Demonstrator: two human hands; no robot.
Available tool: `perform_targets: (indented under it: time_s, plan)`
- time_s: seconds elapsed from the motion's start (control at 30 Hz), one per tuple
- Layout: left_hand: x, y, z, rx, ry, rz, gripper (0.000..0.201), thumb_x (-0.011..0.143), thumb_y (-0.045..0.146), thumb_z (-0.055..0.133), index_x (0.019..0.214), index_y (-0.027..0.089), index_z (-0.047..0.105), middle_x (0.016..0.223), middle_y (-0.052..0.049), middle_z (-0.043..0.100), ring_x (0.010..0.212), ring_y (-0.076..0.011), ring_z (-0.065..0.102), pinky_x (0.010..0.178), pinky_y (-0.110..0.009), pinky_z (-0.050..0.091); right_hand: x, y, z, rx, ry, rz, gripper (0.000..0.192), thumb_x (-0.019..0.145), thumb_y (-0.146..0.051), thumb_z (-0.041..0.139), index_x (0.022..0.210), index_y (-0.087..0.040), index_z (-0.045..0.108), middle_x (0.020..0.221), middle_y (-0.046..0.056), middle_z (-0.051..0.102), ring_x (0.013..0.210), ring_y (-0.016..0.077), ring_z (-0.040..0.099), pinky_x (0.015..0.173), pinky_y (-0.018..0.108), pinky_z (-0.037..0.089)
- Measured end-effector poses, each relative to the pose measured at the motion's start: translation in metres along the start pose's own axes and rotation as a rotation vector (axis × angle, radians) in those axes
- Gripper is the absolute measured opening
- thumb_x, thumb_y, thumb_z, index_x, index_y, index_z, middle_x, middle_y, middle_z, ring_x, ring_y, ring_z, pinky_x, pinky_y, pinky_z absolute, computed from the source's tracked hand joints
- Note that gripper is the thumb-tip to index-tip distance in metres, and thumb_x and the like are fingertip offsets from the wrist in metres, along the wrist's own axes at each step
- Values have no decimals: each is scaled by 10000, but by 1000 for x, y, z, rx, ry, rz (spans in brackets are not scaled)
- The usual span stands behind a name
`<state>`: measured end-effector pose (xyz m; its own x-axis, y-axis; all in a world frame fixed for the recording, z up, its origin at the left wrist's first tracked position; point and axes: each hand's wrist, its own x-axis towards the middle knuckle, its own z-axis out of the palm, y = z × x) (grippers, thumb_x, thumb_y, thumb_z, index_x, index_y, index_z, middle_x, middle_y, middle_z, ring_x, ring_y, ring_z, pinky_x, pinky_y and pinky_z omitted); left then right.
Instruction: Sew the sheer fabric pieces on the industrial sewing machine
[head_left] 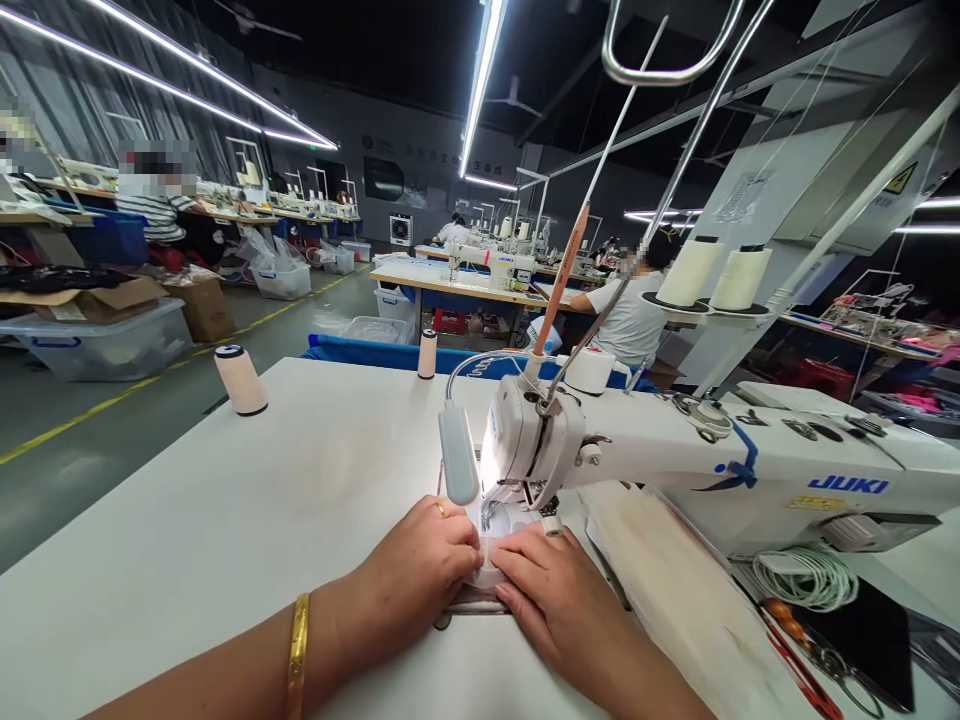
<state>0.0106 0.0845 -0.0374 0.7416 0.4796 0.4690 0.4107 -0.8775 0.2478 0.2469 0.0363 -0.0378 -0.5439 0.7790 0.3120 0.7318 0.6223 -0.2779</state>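
My left hand (412, 580) and my right hand (555, 590) rest side by side on the white table (225, 520), fingertips pinching a small white fabric piece (489, 560) just in front of the needle area of a white Juki sewing machine (720, 460). The fabric is mostly hidden under my fingers. A gold bangle sits on my left wrist and a ring on one left finger. The machine's small lamp (457, 455) hangs just above my left hand and lights the needle plate.
A pale cloth stack (675, 580) lies right of my right hand, with coiled white cord (806, 575) and scissors (832, 665) beyond. Thread cones (240, 380) (427, 354) stand on the table's far side. Other people sit at sewing tables further back; bins line the aisle.
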Motion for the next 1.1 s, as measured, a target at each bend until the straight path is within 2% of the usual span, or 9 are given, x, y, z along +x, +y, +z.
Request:
perform_targets:
  time_s: [0.13,0.2,0.33,0.67,1.1]
  plan:
    - [-3,0,2,-2,38,88,189,848,9,626,852,197,646,976,-23,765,1073,-254,662,883,-372,444,-1,0,2,-9,75,-52,181,1029,-115,593,1120,-240,688,1140,41,745,1004,251,642,869,390,467]
    - [-5,1,3,-3,35,111,219,801,-17,622,852,196,631,974,-17,770,1018,-238,674,904,-372,453,-1,0,3,-13,74,-55,170,1026,-107,584,1070,-238,684,1085,36,753,987,248,653,861,389,464]
    - [-4,0,3,23,6,87,229,811,-28,597,827,200,611,930,3,765,771,-183,621,795,-354,446,1,0,3,-26,57,-28,154,1021,-106,580,1000,-234,665,1054,33,758,961,251,660,834,385,454]
    - [3,-9,4,93,42,79,210,859,-6,591,812,192,639,913,-14,765,776,-186,653,705,-326,432,6,5,9,-53,26,34,250,1032,-95,509,1135,-254,672,1081,49,758,1001,291,677,851,429,478]
    - [13,-14,2,184,21,-11,258,952,40,558,763,190,649,921,-23,767,811,-187,681,770,-333,495,12,12,12,-102,15,109,249,1058,-135,482,1205,-235,656,1255,71,738,1047,306,671,907,478,511]
